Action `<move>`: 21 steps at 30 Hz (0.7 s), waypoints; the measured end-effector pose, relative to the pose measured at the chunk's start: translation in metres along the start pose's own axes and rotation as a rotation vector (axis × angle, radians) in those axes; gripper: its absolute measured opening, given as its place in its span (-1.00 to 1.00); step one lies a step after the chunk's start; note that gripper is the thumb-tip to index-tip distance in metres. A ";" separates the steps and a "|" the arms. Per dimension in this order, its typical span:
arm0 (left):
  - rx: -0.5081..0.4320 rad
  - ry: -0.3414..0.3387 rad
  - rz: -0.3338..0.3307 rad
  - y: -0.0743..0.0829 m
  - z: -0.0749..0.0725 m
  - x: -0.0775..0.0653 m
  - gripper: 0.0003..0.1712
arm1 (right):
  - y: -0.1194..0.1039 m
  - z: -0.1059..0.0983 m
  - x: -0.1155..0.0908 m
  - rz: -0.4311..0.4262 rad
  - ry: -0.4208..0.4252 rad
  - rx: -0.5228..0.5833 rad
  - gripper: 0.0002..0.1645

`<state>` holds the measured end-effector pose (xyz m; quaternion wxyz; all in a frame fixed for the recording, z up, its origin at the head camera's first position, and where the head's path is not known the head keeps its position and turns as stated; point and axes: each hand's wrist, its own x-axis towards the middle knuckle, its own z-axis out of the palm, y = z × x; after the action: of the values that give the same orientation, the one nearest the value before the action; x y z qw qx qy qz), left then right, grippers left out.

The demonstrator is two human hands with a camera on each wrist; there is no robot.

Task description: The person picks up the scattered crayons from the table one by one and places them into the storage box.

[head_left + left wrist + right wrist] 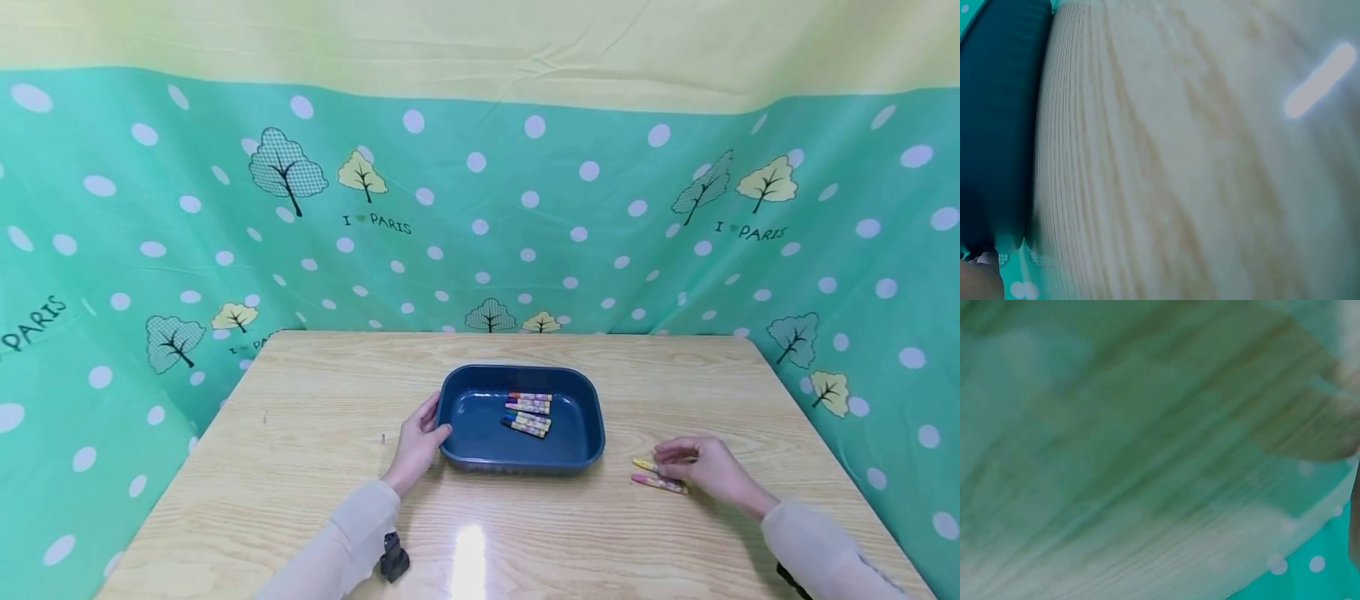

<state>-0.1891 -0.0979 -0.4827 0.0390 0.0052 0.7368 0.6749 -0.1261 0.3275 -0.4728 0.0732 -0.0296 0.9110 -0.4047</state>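
Observation:
A dark blue rectangular tray (pixel 521 461) sits on the table. My left hand (pixel 414 442) grips its left side, thumb over the rim and the other fingers outside. In the left wrist view, the tray's side wall (pixel 1000 125) fills the left edge. Several crayons in printed wrappers lie inside, among them an orange-tipped crayon (pixel 531 397) and a black crayon (pixel 523 428). Right of the tray, my right hand (pixel 705 468) pinches a yellow crayon (pixel 642 463) between thumb and fingertips, low over the table. A pink crayon (pixel 660 483) lies just in front of it, partly under the hand.
The wooden table (pixel 337 375) reaches back to a green dotted cloth (pixel 480 250) that hangs behind and along both sides. A bright light reflection shows on the table near the front. The right wrist view shows mostly blurred tabletop and cloth.

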 end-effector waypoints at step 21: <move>-0.021 -0.002 0.013 -0.003 -0.001 0.000 -0.31 | -0.009 -0.005 0.003 -0.009 0.048 -0.047 -0.67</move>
<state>-0.1895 -0.0987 -0.4853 0.0353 0.0104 0.7297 0.6827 -0.1300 0.3246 -0.4629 0.0487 -0.0257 0.9217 -0.3840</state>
